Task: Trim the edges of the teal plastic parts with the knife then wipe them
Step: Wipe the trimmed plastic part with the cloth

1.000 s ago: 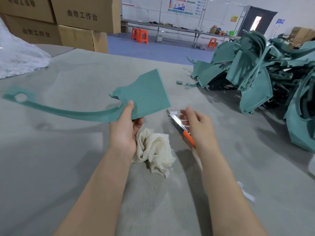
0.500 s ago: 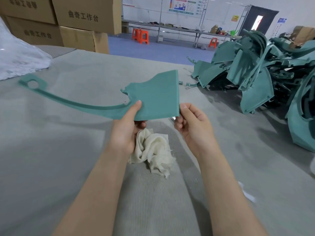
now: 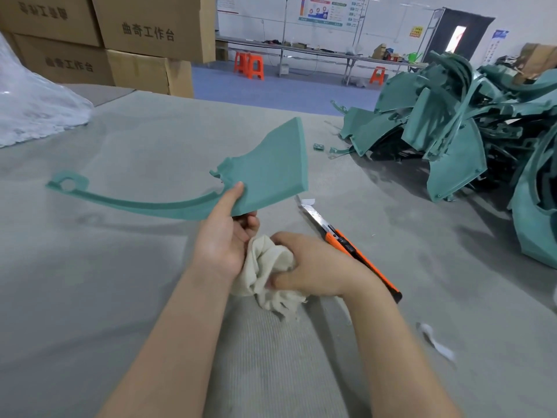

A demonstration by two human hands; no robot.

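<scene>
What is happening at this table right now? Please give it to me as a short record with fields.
Left hand: holds the teal part up off the table
Right hand: grips the cloth
Knife: lies on the table, blade out, right of the hands, untouched
Pile: more teal parts, far right
Stage: probably about to wipe the part

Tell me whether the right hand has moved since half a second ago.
Yes. The right hand came down off the teal plastic part onto the crumpled white cloth, left of the orange-handled knife.
</scene>
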